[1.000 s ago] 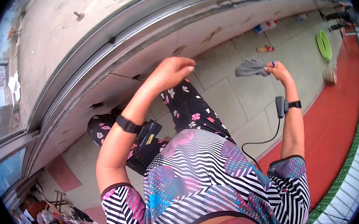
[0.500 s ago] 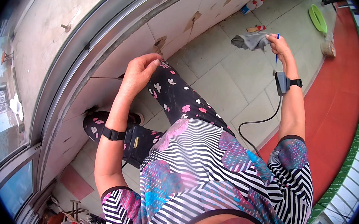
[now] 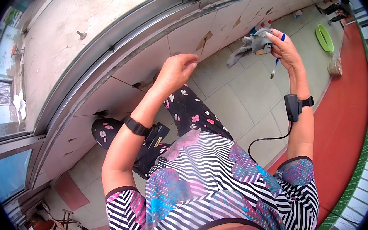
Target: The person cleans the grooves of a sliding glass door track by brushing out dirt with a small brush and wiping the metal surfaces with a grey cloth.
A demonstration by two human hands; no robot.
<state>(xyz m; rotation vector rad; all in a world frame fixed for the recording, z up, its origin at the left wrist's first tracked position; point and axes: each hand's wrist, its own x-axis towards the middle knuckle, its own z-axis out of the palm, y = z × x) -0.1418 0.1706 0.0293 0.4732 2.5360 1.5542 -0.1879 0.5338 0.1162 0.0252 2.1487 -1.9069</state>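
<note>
Grey-tiled floor (image 3: 225, 109), one, bordered by one long red strip (image 3: 339, 116) at the right and one chipped pale wall (image 3: 224, 26) along the far side. From my remote station I count two bare hands. Right hand (image 3: 288, 53), one: thumb and fingers clamped on one soft grey fabric cloth (image 3: 251, 47), held off the floor ahead and to the right; gripping it near one end seems to let the rest hang loose. One slim blue-handled tool (image 3: 276, 63), probably a brush, is tucked in the same grip, presumably to spare the other hand. Left hand (image 3: 179, 69), one: loosely curled before the wall, no item visible in it; whether its fingertips meet, I cannot tell. Strapped wrist units, two, dark and boxy, likely banded above the hands to leave the fingers free. Bright-green oval plastic basin (image 3: 318, 37), one, beyond the right hand, beside the red strip.
</note>
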